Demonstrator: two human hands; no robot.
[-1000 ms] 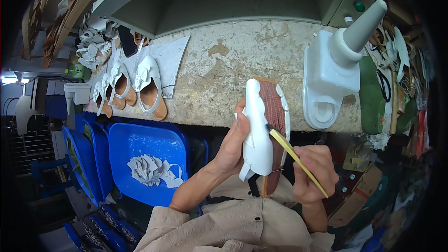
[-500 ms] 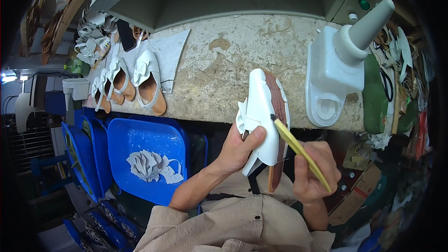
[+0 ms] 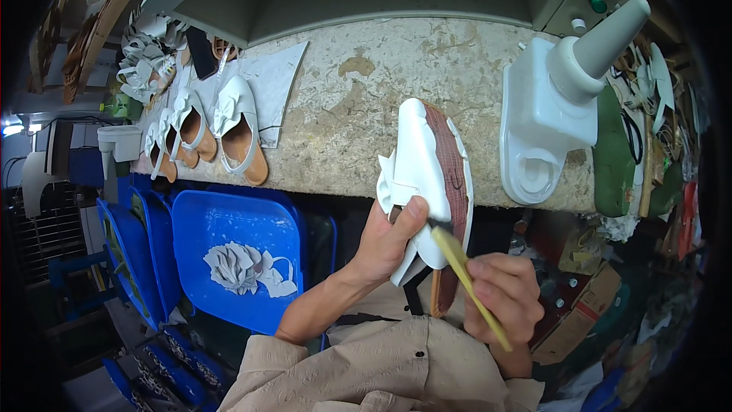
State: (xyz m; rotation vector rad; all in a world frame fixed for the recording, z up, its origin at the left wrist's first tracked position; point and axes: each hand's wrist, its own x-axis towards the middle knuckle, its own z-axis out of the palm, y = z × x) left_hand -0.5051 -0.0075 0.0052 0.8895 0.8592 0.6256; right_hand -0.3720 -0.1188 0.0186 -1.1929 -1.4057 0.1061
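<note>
My left hand (image 3: 387, 240) grips a white sandal (image 3: 418, 160) by its bow and strap side, with the thumb pressed on the upper. The sandal is turned on its side, toe pointing away from me, so its reddish-brown, net-textured underside (image 3: 451, 160) faces right. White folded edges of the upper border that underside. Between the fingers of my right hand (image 3: 505, 297) is a brush with a flat yellow handle (image 3: 448, 250). Its dark tip is at the near edge of the white upper, close to my left thumb; motion blurs it, and I cannot tell whether it touches.
On the stained worktop (image 3: 343, 137), several white bow sandals (image 3: 238, 118) stand at left beside a paper sheet (image 3: 284, 69) and a dark phone (image 3: 201, 53). A white container with a grey cone (image 3: 543, 118) stands right. Below left, a blue bin (image 3: 236, 221) holds white pieces.
The brush has moved toward me and slightly left along the sandal, its handle now steeper. My left hand has shifted the sandal slightly away and left.
</note>
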